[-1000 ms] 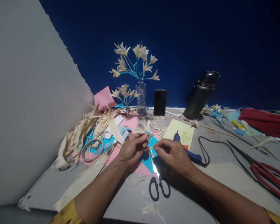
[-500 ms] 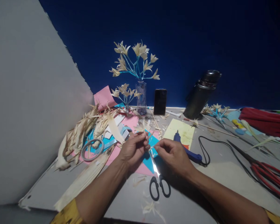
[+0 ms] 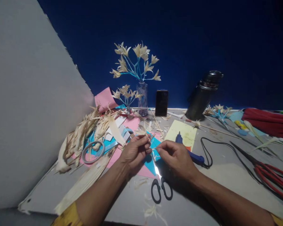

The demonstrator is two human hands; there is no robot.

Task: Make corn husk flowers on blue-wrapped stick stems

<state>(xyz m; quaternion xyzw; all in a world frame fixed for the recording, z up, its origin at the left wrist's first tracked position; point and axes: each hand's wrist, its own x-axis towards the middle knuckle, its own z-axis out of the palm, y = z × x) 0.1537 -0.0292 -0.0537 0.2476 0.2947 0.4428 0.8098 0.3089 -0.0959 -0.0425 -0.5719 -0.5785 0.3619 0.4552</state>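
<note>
My left hand [image 3: 135, 152] is closed in a pinch, its fingertips turned up beside pale husk petals [image 3: 142, 129]. Whatever it grips is too small and hidden to make out. Just to the right, my right hand [image 3: 175, 155] also pinches, thumb against forefinger, and a faint pale strand seems to show at its fingertips. Both hands hover over blue paper [image 3: 149, 164] and pink paper. Below them lie scissors [image 3: 160, 188] with black handles, blades pointing away from me. A blue glue gun [image 3: 195, 157] rests on yellow paper beyond my right hand.
Dried husks [image 3: 79, 141] and a tape roll [image 3: 93, 152] crowd the left. Behind stand a glass vase [image 3: 142, 99] of husk flowers, a phone [image 3: 161, 103] and a dark flask [image 3: 204, 95]. At right lie a black cord and large red-handled shears [image 3: 271, 177].
Both hands hold nearly the same place and pinch. The view has shifted very slightly; nothing on the table has visibly moved.
</note>
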